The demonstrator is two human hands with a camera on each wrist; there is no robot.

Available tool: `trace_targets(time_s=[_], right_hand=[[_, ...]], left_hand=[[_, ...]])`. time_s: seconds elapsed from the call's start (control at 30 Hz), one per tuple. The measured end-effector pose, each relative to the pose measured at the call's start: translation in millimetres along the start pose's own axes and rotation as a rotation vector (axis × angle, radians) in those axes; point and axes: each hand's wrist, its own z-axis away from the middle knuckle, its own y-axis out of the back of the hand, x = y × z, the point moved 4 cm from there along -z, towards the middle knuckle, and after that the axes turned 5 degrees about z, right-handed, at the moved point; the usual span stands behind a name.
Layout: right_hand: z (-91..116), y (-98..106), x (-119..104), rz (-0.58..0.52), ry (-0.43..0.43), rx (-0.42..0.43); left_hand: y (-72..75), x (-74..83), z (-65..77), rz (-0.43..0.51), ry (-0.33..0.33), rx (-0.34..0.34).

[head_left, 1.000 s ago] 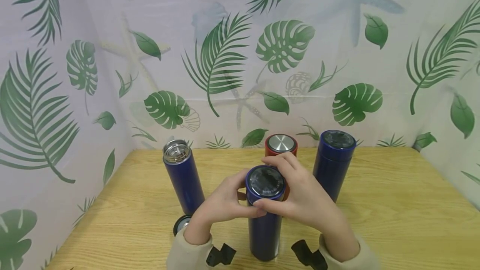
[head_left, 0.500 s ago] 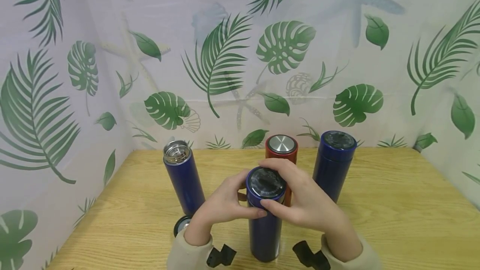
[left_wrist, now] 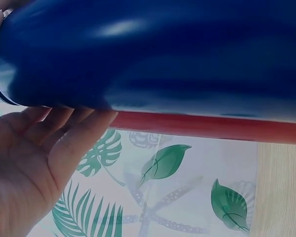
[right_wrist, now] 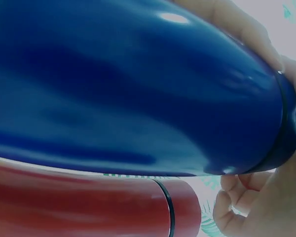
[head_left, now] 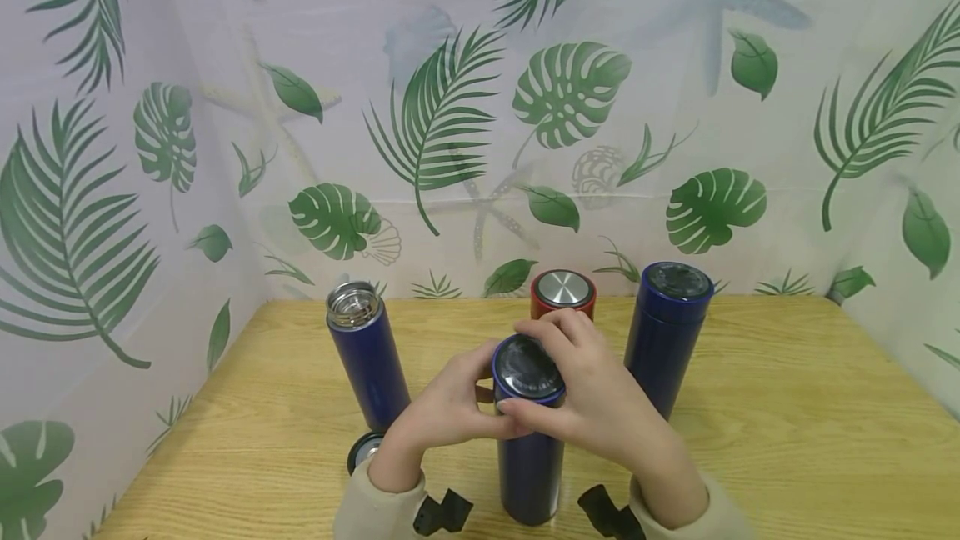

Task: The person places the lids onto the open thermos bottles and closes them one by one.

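A dark blue thermos (head_left: 529,477) stands upright near the front of the table, its dark glossy-topped lid (head_left: 528,367) in place. My left hand (head_left: 450,402) grips the body just below the lid, thumb in front; the left wrist view shows its fingers (left_wrist: 76,136) against the blue side. Round the lid my right hand (head_left: 600,394) holds on, thumb at the near side and forefinger at the far side. In the right wrist view a thin seam (right_wrist: 281,118) shows between body and lid.
Behind the held thermos stands a red thermos (head_left: 562,290) with a silver top. A capped blue thermos (head_left: 667,340) is at right. On the left, an uncapped blue thermos (head_left: 372,373) stands behind a loose lid (head_left: 363,448), partly hidden by my left wrist.
My right hand has turned about the lid: it shifted right half a second ago and is now back to the left, fingers more bent. My left hand and the thermos stay put.
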Motion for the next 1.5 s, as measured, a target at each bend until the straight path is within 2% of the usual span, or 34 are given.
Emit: trace_targets(time_s=[0.1,0.2,0.3,0.43,0.67,0.77,0.87,1.03,1.1,1.17,1.37,1.43,1.5], right_hand=[[0.6,-1.9,0.0,-0.052,0.039,-0.049],[1.6,-2.4,0.4,-0.178,0.11,-0.112],[2.3,-2.2,1.2,-0.262,0.145,-0.152],[2.3,-2.1,1.8,-0.235,0.128,-0.125],[1.2,-7.0,3.3,-0.138,-0.021,-0.045],[0.7,-7.9,2.5,-0.112,-0.029,-0.038],[0.6,-7.1,2.8,-0.162,0.029,-0.057],[0.6,-3.5,3.9,-0.307,0.184,-0.108],[0.5,-2.7,3.7,-0.322,0.206,-0.114],[0.7,-2.4,3.5,-0.307,0.192,-0.104],[1.1,-6.9,3.9,-0.169,0.008,-0.047],[1.1,-8.3,3.5,-0.143,-0.002,-0.053],[1.5,-8.0,3.0,-0.173,0.033,-0.083]], left_hand=[[-0.5,0.4,0.4,0.003,0.016,-0.003],[-0.8,1.2,0.6,0.001,0.03,0.0],[-2.0,4.5,0.9,-0.005,0.036,0.006],[-2.7,3.6,1.1,-0.006,0.033,0.009],[-2.8,-0.2,0.6,-0.009,0.006,-0.004],[-2.3,-0.4,0.7,-0.015,0.012,-0.005],[-1.9,-0.3,0.7,-0.021,0.027,-0.005],[-2.5,-0.5,0.3,-0.002,0.04,-0.006],[-2.5,-0.8,0.3,0.005,0.042,-0.003],[-2.4,-1.2,0.5,0.002,0.045,0.001],[-1.6,-1.2,1.2,-0.049,0.041,0.011],[-1.5,-0.3,1.4,-0.061,0.048,0.012],[-1.7,0.8,1.3,-0.053,0.061,0.012]])
